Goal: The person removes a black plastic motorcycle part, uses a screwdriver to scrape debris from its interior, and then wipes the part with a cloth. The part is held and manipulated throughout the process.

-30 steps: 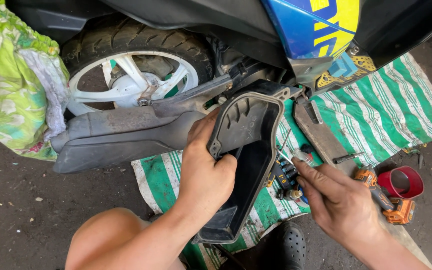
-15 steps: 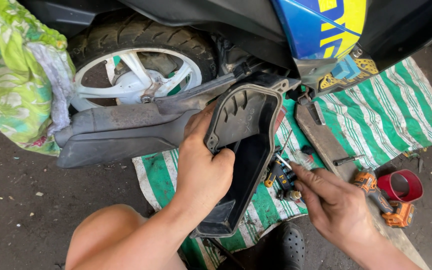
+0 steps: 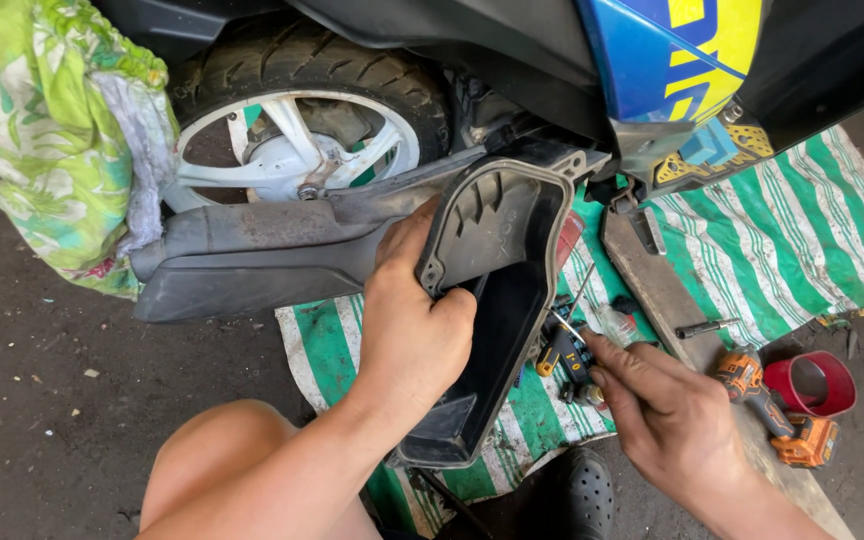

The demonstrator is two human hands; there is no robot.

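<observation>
**Inspector:** Grip status first. What does each hand hold?

**Assistant:** Left hand is clamped on the upper rim of a black plastic housing, thumb over the inner edge, fingers behind the outer wall. The housing stands tilted, open side toward the camera, its top end against the scooter's underside beside the muffler and its lower end over the striped tarp.

**Inspector:** And the right?

**Assistant:** Right hand is closed, fingertips pinched at a thin metal shaft that rises beside the housing's right wall. Whether it grips that shaft or a neighbouring tool, I cannot tell; the fingers cover the handle end.

**Inspector:** Obstructions?

**Assistant:** The housing hides whatever sits behind it. The muffler crosses in front of the rear wheel. The blue and yellow body panel overhangs the top end of the housing.

**Inspector:** Surroundings?

**Assistant:** A cluster of small tools lies on the tarp just beside the right fingertips. A flat board lies to their right, with a loose socket bit on it. An orange power driver touches a red cup near the tarp's edge. A green floral cloth bundle sits left of the wheel. A black perforated shoe shows at the bottom.
</observation>
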